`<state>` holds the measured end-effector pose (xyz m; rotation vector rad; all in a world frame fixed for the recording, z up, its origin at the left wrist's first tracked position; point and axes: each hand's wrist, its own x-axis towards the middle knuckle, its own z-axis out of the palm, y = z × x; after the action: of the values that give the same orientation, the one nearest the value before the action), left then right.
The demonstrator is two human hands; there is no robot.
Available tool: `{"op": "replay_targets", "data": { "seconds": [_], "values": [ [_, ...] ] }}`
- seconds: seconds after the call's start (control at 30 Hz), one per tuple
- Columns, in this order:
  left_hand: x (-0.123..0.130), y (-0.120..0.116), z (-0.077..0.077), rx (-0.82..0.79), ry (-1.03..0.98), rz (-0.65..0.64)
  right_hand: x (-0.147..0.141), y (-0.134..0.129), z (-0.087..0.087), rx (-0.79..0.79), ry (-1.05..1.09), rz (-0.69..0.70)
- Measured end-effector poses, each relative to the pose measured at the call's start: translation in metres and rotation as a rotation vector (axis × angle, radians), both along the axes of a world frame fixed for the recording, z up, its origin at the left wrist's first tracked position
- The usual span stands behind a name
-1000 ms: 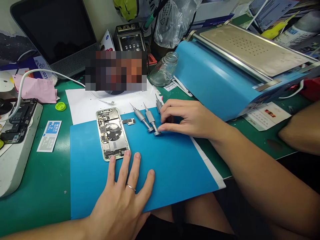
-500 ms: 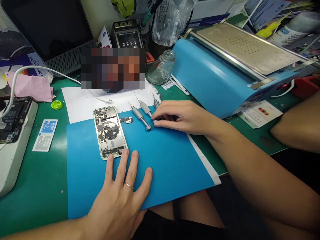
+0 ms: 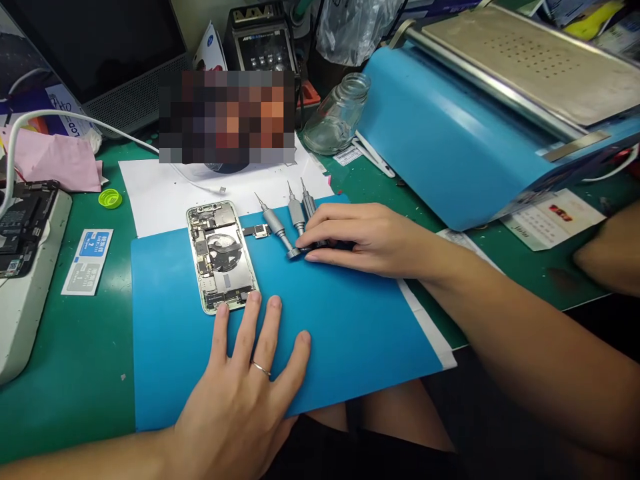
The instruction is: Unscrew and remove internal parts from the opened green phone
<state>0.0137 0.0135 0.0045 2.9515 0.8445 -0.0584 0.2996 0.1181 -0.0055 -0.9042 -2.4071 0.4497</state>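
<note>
On the blue mat (image 3: 350, 333) lies an opened phone (image 3: 220, 260) with its inner parts showing. A small camera module (image 3: 259, 231) is beside its right edge. My left hand (image 3: 240, 387) is spread flat on the mat, its fingertips at the phone's bottom edge. My right hand (image 3: 360, 240) is bent over the handle ends of several grey precision screwdrivers, with thumb and fingers closed round the middle screwdriver (image 3: 296, 212). Nearest the phone is the left screwdriver (image 3: 277, 225); its cap is by my fingertips. The right screwdriver (image 3: 308, 200) is partly hidden behind my fingers.
A blue machine with a metal plate (image 3: 530, 60) stands at the right, near a glass jar (image 3: 337, 117). White paper (image 3: 150, 200) lies under the mat. At left are a green cap (image 3: 110, 199), a label card (image 3: 87, 262), a white cable (image 3: 60, 112) and another opened device (image 3: 25, 227).
The middle screwdriver has swung more upright, towards the right one, as my right hand moves at the handle ends. My left hand stays by the phone. The view has shifted slightly.
</note>
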Motion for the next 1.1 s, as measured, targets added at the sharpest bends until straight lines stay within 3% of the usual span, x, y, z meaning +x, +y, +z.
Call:
{"op": "replay_targets", "data": {
  "seconds": [0.43, 0.83, 1.1],
  "values": [
    [0.000, 0.000, 0.002, -0.017, 0.004, -0.004, -0.004, -0.005, 0.002, 0.011, -0.038, -0.009],
    [0.001, 0.000, 0.004, 0.004, 0.023, -0.004, 0.000, -0.002, 0.004, 0.061, 0.113, -0.109],
    [0.001, 0.001, 0.003, -0.006, 0.023, -0.009, 0.001, -0.003, 0.000, 0.027, 0.025, -0.054]
  ]
}}
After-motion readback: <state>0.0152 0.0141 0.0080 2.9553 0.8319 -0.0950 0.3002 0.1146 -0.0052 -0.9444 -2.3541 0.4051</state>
